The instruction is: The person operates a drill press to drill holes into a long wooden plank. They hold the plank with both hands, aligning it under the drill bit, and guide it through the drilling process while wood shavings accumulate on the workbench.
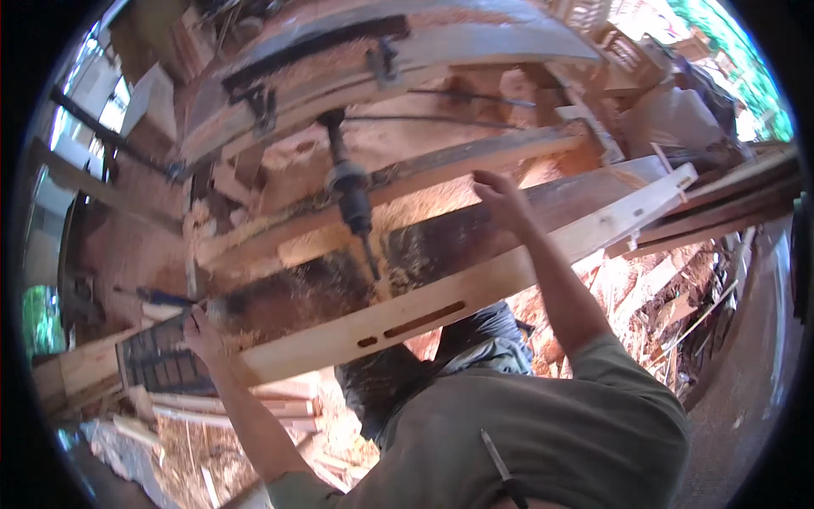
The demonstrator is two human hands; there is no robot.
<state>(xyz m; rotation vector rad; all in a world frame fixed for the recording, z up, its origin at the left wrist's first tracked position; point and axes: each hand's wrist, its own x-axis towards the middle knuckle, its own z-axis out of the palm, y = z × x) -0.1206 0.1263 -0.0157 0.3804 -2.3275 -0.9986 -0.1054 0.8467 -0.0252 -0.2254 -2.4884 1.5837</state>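
Observation:
A long pale wooden beam [381,318] lies across in front of my body. It has one long slot, a shorter slot near it and small holes towards its right end. Behind the beam, a dark, shavings-strewn board [445,248] runs alongside. A drill-like machine spindle [353,197] points towards me, its bit [372,257] ending by the beam's far edge. My left hand [203,337] is at the left end, its fingertips against a slim blue-handled tool [162,296]; blur hides whether it grips it. My right hand [502,198] hovers above the dark board, fingers apart, holding nothing.
Clamps [383,63] sit on a wide plank bench [470,48] at the back. A dark slotted grate [162,356] is at the left. Wood offcuts [235,407] and shavings cover the floor. Stacked boards [718,197] extend right. A slim pointed tool [496,455] lies against my shirt.

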